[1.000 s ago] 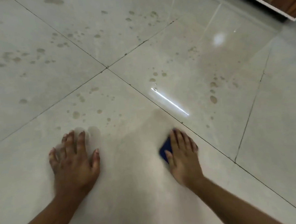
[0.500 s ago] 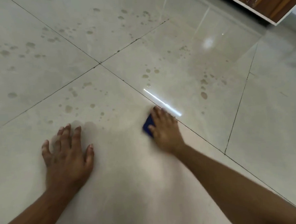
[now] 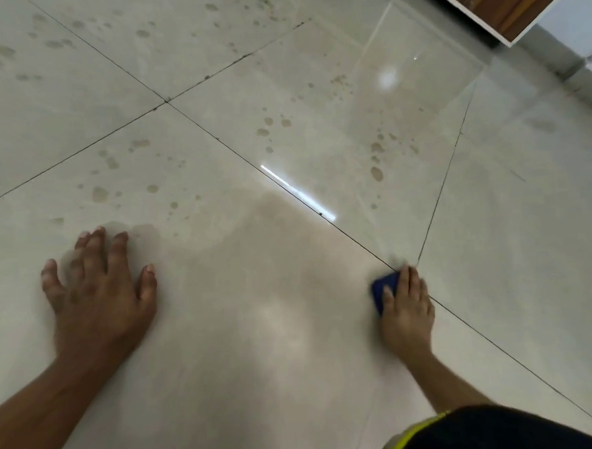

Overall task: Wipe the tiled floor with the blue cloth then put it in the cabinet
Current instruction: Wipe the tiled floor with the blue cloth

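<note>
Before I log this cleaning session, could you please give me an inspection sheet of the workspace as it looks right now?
Surface: glossy tiled floor with dark grout lines; many brownish spots on the far tiles, the near patch looks free of them.
Job's things: blue cloth flat on the floor, mostly covered by the right hand; cabinet, wood-fronted with a white edge, at top right.
Clutter: nothing seen.
Hands: left hand spread flat on the tile; right hand pressing the cloth with straight fingers beside a grout joint.
Cables: nothing seen.
Surroundings: dark garment with a yellow stripe at bottom right; light glare on the tiles.
</note>
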